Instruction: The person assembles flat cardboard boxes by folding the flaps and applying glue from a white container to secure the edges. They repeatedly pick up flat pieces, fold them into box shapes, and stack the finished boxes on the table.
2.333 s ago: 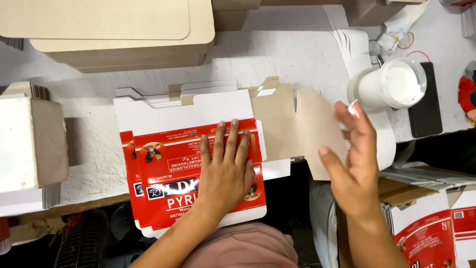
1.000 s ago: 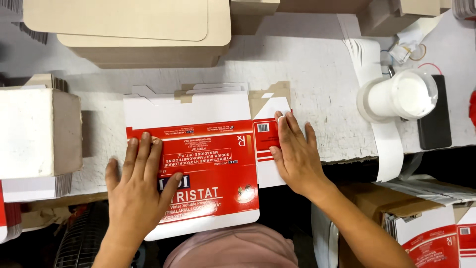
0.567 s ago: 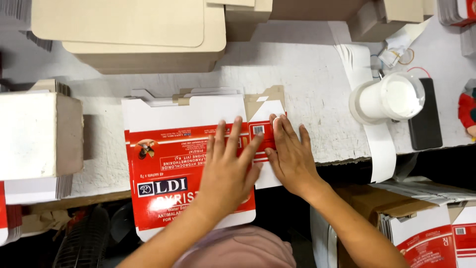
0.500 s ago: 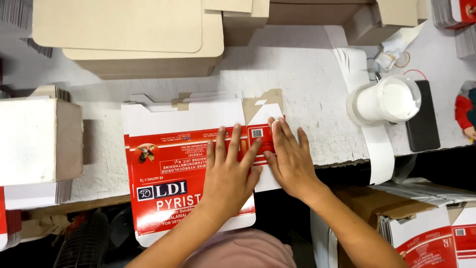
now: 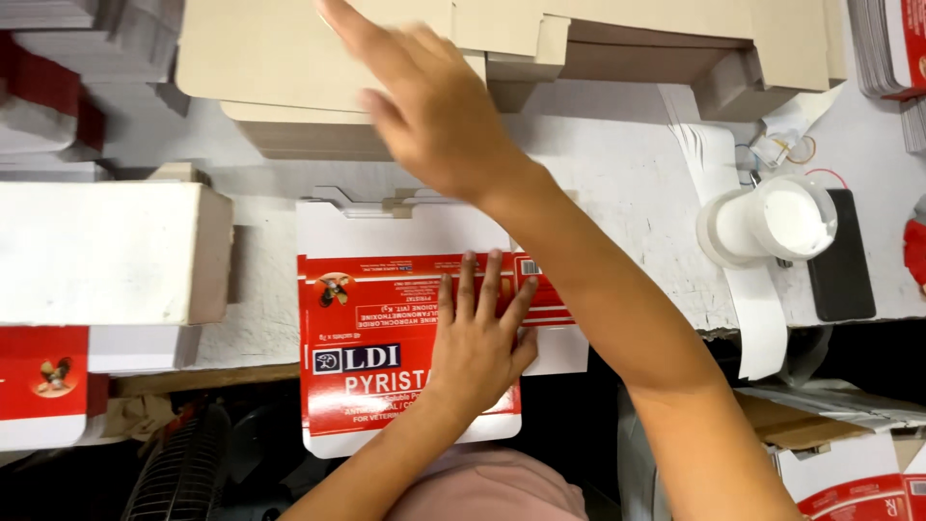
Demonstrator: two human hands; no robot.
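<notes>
A flat red-and-white folded carton [image 5: 386, 318] lies on the white worktable [image 5: 627, 183], its near end hanging over the front edge. My left hand [image 5: 475, 340] rests flat on the carton's right part, fingers spread, pressing down near the folded side flap. My right hand [image 5: 434, 106] is stretched far forward, open, palm down. It hovers over the stack of plain tan cardboard blanks [image 5: 280, 68] at the back of the table and holds nothing.
A thick white stack of flat cartons [image 5: 106, 251] sits at the left. A white pot [image 5: 772, 224] with white contents and a black phone [image 5: 844, 260] stand at the right. More red-and-white cartons [image 5: 854, 487] lie at the lower right, and a dark fan [image 5: 178, 473] sits below left.
My right hand has left the carton's folded flap and reached up to the tan cardboard stack. My left hand stays pressed on the carton.
</notes>
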